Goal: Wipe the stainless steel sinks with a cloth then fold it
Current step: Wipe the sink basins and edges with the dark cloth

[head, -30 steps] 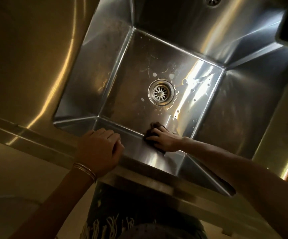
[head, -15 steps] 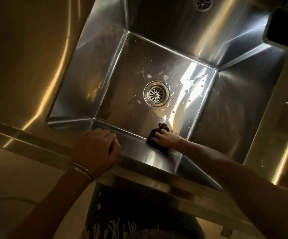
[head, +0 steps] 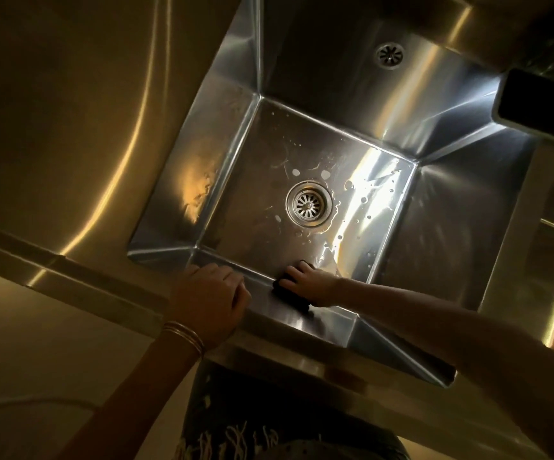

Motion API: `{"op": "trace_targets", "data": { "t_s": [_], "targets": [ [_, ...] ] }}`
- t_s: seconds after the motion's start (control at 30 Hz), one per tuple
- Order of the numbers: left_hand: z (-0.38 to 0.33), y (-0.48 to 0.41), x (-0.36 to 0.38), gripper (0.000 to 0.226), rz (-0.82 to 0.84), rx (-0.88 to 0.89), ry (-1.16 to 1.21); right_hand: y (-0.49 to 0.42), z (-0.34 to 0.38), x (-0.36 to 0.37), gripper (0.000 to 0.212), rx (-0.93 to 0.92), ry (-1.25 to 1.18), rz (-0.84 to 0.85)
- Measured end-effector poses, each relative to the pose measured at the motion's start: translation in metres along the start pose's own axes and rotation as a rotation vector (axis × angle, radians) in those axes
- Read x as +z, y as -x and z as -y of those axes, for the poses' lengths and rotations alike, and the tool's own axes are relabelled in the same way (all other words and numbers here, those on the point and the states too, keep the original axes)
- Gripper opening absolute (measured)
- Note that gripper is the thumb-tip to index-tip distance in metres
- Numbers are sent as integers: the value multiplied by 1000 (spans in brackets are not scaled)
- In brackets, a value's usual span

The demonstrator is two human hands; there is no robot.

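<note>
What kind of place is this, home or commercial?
Likely a commercial kitchen or scullery: a deep stainless steel sink with a strainer drain, set in a steel counter; the right hand presses a dark cloth on its near wall.

I saw the right hand (head: 306, 281) pressing a dark cloth (head: 288, 293) against the near wall of the sink (head: 451, 227), just below the drain (head: 308, 203). The left hand (head: 211, 293), bangles (head: 184, 336) at its wrist, curled over the front rim.
</note>
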State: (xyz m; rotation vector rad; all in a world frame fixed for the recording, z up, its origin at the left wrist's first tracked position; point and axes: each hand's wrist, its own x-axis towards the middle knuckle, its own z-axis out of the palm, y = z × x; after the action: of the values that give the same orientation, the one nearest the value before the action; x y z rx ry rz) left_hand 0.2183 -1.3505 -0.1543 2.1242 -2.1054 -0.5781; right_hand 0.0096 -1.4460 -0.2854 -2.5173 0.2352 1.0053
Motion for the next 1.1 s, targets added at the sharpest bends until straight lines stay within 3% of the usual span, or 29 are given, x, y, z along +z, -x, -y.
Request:
{"op": "trace_targets", "data": {
  "t_s": [0.03, 0.1, 0.27, 0.47, 0.63, 0.77, 0.87, 0.97, 1.1],
  "targets": [
    [0, -1, 0, 34, 3, 0, 7, -13, -4, -3, 78, -6, 26, 47],
    [-2, -3, -6, 34, -31, -25, 37, -36, -6, -10, 73, -23, 63, -20],
    [2, -52, -40, 25, -330, -148, 58, -88, 7, -35, 72, 10, -111, -459],
    [40, -152, -83, 37, -483, -174, 28, -120, 1, -88, 63, 209, -288, -476],
    [82, -214, -111, 52, -396, -6, -61, -146, 6, -84, 55, 165, -247, -458],
    [102, -230, -109, 59, -206, 218, -165, -173, 20, -63, 62, 69, -71, -259],
    [107, -233, -106, 61, -95, 348, -192, -183, -8, -64, 51, 59, -23, -351],
    [113, -233, -104, 58, -38, 486, -252, -181, -51, -74, 56, 300, -127, -526],
    [116, -232, -108, 58, 17, 518, -245, -169, -80, -89, 63, 738, -714, -513]
  ]
}}
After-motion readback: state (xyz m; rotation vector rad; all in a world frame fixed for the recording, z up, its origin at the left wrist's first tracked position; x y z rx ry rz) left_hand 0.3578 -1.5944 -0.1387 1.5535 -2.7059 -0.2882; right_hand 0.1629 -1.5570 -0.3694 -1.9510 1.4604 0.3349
